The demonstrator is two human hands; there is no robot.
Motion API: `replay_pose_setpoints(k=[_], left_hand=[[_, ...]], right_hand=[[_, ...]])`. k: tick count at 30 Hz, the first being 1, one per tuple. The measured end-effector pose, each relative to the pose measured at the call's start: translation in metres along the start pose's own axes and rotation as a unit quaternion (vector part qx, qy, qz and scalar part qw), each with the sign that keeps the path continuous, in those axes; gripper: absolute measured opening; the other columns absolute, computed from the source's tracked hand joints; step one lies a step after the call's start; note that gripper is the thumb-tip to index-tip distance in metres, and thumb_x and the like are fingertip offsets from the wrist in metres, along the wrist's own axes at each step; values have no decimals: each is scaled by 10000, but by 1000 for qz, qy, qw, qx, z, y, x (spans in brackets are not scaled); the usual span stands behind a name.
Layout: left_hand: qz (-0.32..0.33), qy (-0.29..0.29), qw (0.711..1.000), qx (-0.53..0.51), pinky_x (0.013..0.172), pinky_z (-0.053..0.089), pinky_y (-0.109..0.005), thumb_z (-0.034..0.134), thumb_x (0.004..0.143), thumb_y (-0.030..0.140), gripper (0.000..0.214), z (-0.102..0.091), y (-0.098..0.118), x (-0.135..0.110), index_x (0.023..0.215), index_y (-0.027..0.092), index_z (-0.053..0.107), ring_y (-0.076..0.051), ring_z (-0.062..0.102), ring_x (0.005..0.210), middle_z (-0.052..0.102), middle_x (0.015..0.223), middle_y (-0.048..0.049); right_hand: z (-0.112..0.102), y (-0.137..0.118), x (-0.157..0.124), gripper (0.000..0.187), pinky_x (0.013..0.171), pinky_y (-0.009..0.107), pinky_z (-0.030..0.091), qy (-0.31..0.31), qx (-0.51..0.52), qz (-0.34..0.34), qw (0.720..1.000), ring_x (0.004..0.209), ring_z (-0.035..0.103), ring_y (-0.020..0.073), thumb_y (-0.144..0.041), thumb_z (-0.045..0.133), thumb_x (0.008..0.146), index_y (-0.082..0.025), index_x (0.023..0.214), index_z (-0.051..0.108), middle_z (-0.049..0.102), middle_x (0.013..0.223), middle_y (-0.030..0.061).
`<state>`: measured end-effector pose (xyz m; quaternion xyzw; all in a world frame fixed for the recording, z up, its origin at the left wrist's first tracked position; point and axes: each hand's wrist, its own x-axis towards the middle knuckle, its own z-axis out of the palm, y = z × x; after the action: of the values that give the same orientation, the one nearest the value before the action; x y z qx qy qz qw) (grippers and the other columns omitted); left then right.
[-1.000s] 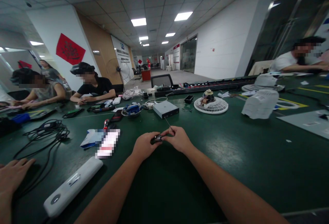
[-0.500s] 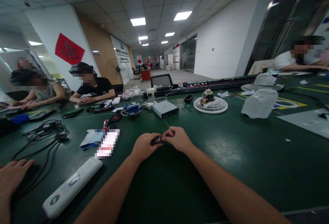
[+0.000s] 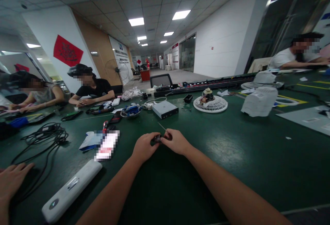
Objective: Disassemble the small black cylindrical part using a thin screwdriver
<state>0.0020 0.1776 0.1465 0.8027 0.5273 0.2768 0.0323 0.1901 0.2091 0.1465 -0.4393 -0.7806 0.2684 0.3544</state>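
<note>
My left hand (image 3: 143, 147) and my right hand (image 3: 175, 141) meet over the green table (image 3: 232, 156), both closed on a small dark cylindrical part (image 3: 157, 138) with a metal end. A thin metal pin (image 3: 162, 126) sticks up and to the left from my right hand's fingers. What the part is I cannot make out. Both forearms stretch forward from the near edge.
A grey box (image 3: 165, 109) sits just beyond my hands, a white fan grille with a motor (image 3: 210, 103) to its right, a white fan housing (image 3: 260, 102) further right. A white oblong device (image 3: 72, 190), black cables (image 3: 43, 135) and another person's hand (image 3: 11, 180) lie at left. Seated people work around the table.
The thin pin has tilted from pointing up-right of my hands to leaning left. My hands stayed together at the same spot; the view shifted slightly.
</note>
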Motion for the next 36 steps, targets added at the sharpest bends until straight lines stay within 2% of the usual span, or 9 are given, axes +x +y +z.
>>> replay_pose_setpoints(k=[2, 4, 6, 8, 16, 21, 27, 31, 36], left_hand=[[-29, 21, 999, -11, 865, 492, -326, 663, 821, 263, 322, 1, -1, 1, 1140, 240, 631, -204, 644, 965, 703, 1070, -33], [-60, 34, 997, -18, 827, 504, -318, 663, 821, 302, 295, 1, -4, 2, 1109, 241, 638, -203, 660, 927, 714, 1032, -27], [-92, 48, 994, -21, 795, 511, -311, 665, 814, 321, 291, 0, -9, 2, 1093, 240, 642, -207, 670, 910, 723, 1012, -27], [-114, 57, 992, -19, 778, 514, -306, 665, 808, 322, 292, 0, -13, 2, 1088, 240, 646, -214, 675, 915, 728, 1006, -28], [-76, 27, 997, -12, 828, 507, -307, 655, 801, 272, 257, -2, -9, 2, 1056, 243, 676, -208, 666, 944, 727, 1017, -21], [-67, 17, 998, 9, 862, 496, -318, 670, 778, 227, 293, -4, -8, 2, 1071, 239, 685, -210, 653, 954, 719, 1046, -26], [-54, 10, 998, 9, 830, 498, -303, 689, 774, 250, 339, -2, -11, 2, 1113, 250, 676, -194, 653, 920, 714, 1056, -13], [-42, 8, 999, 9, 857, 489, -303, 692, 774, 242, 327, -2, -11, 2, 1101, 246, 682, -197, 654, 945, 716, 1055, -15], [-47, 8, 999, 19, 842, 490, -300, 692, 786, 280, 351, 0, -13, 1, 1135, 252, 672, -202, 650, 940, 713, 1048, -19]], right_hand=[[-2, -2, 0, 222, 572, 243, 356, 2, -13, 17, 1000, 602, 510, 128, -365, 491, 900, -200, 755, 527, 557, 658, -25], [-7, -2, 0, 219, 621, 255, 379, 6, -37, 19, 999, 676, 567, 145, -312, 398, 958, -208, 926, 588, 614, 746, -2], [-12, 0, 0, 235, 682, 270, 400, -2, -84, -1, 996, 787, 600, 165, -249, 412, 956, -235, 1059, 622, 658, 878, 23], [-16, 2, 0, 264, 730, 287, 411, -12, -132, -24, 991, 871, 603, 182, -227, 452, 941, -263, 1100, 661, 666, 979, 38], [-19, 2, 0, 285, 774, 309, 422, -16, -199, -66, 978, 916, 564, 216, -250, 484, 943, -283, 1097, 721, 657, 923, 58], [-20, -1, -1, 267, 766, 312, 410, -27, -207, -84, 974, 898, 533, 216, -192, 517, 910, -276, 1003, 752, 651, 888, 56], [-19, 1, -1, 277, 756, 321, 408, -3, -202, -55, 978, 904, 535, 223, -211, 492, 918, -272, 1012, 746, 660, 916, 63], [-18, 3, -1, 255, 776, 319, 407, -34, -192, -64, 979, 902, 550, 215, -183, 522, 888, -263, 957, 754, 670, 892, 50], [-17, 1, 0, 256, 767, 328, 413, -19, -180, -34, 983, 911, 574, 223, -204, 506, 902, -255, 975, 746, 682, 930, 55]])
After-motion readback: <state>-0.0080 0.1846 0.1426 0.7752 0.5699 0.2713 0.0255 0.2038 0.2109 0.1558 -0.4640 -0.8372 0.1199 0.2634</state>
